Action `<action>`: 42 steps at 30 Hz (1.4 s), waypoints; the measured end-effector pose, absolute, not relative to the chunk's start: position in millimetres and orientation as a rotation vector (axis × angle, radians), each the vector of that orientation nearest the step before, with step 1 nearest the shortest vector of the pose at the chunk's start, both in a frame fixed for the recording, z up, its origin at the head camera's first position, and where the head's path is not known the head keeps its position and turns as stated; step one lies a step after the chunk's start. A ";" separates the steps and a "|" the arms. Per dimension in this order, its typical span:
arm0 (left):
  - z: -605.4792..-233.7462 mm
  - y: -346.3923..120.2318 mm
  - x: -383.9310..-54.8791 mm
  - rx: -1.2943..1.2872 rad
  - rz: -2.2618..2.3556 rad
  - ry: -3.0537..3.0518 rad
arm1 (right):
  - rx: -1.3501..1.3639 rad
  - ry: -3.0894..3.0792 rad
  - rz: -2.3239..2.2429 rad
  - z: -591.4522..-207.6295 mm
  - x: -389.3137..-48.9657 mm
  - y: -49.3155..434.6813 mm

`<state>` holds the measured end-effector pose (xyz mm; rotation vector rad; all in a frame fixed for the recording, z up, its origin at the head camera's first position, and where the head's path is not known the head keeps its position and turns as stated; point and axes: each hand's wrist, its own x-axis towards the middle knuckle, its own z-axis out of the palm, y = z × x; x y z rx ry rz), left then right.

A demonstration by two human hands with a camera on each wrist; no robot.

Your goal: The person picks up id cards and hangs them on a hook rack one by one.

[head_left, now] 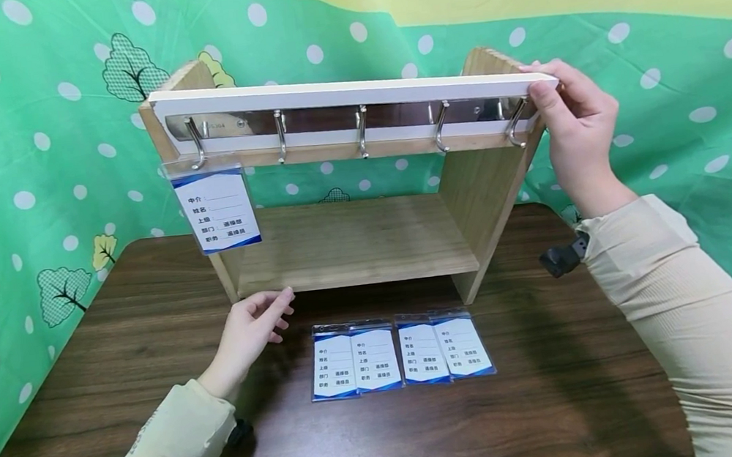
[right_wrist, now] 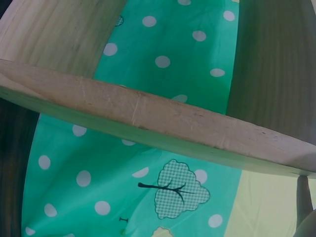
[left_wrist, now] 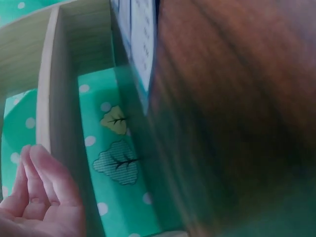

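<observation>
My right hand (head_left: 583, 119) grips the right end of a white hook rail (head_left: 353, 91), thumb on the front and fingers over the top. The rail runs along the top front of a wooden shelf unit (head_left: 354, 244) and carries several metal hooks (head_left: 362, 132). From the leftmost hook hangs a clear-sleeved badge card (head_left: 218, 209). My left hand (head_left: 253, 335), fingers loosely bent and holding nothing, is close to the unit's lower left front; in the left wrist view its fingertips (left_wrist: 42, 153) overlap the wooden board (left_wrist: 57, 98).
Several more badge cards (head_left: 378, 356) lie in a row on the dark wooden table (head_left: 386, 440), in front of the shelf unit. Behind it hangs a green dotted cloth (head_left: 314, 35) with tree prints. The unit's right side panel (head_left: 491, 187) stands below my right hand.
</observation>
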<state>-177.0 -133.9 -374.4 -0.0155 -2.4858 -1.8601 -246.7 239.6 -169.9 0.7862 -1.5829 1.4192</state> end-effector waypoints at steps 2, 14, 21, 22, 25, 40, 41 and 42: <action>-378.8 -133.0 -177.6 -0.004 -1.909 -2.507 | 0.790 -1.581 1.426 -169.9 -247.2 239.7; -400.0 -125.2 -179.6 -0.102 -2.052 -2.605 | 0.795 -1.576 1.430 -170.3 -249.8 239.9; -407.0 -121.0 -184.5 -0.093 -1.997 -2.705 | 0.789 -1.563 1.437 -170.1 -249.1 239.2; -408.2 -120.8 -185.8 -0.081 -1.993 -2.716 | 0.788 -1.561 1.438 -170.0 -249.1 239.1; -411.6 -119.9 -189.5 -0.058 -1.981 -2.746 | 0.782 -1.565 1.431 -170.2 -248.4 239.2; -418.3 -111.8 -192.3 -0.044 -1.848 -2.860 | 0.789 -1.553 1.451 -172.0 -252.1 240.9; -418.4 -111.6 -192.0 -0.056 -1.832 -2.868 | 0.789 -1.550 1.456 -172.3 -252.6 241.3; -418.4 -111.2 -191.9 -0.061 -1.821 -2.875 | 0.791 -1.545 1.463 -172.6 -253.2 241.7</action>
